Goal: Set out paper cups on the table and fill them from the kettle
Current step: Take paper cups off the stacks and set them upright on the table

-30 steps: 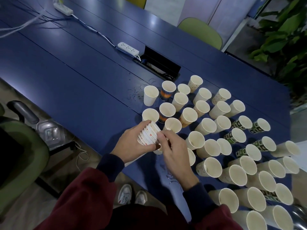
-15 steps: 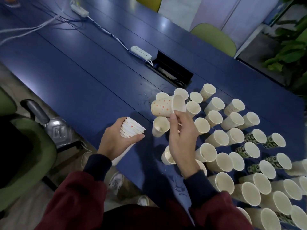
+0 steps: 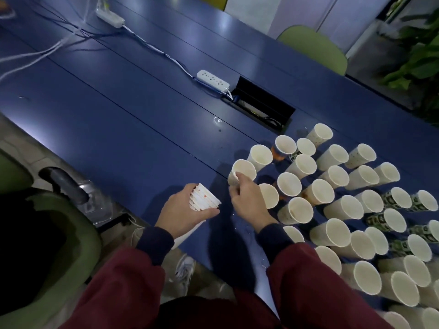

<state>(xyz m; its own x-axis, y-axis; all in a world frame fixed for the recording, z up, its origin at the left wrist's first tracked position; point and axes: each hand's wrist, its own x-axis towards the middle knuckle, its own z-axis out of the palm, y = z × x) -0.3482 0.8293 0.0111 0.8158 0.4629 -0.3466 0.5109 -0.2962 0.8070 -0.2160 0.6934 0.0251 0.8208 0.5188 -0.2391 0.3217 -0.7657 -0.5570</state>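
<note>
Left hand (image 3: 184, 210) gripping nested paper cup stack (image 3: 204, 197), right hand (image 3: 247, 198) pinching rim of upright paper cup (image 3: 243, 170) on blue tabletop (image 3: 142, 129)

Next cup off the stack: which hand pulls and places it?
Right, probably. The right hand is at the cup on the table, beside the rows. The left hand has its grip full with the nested stack, so it likely only presents it.
</note>
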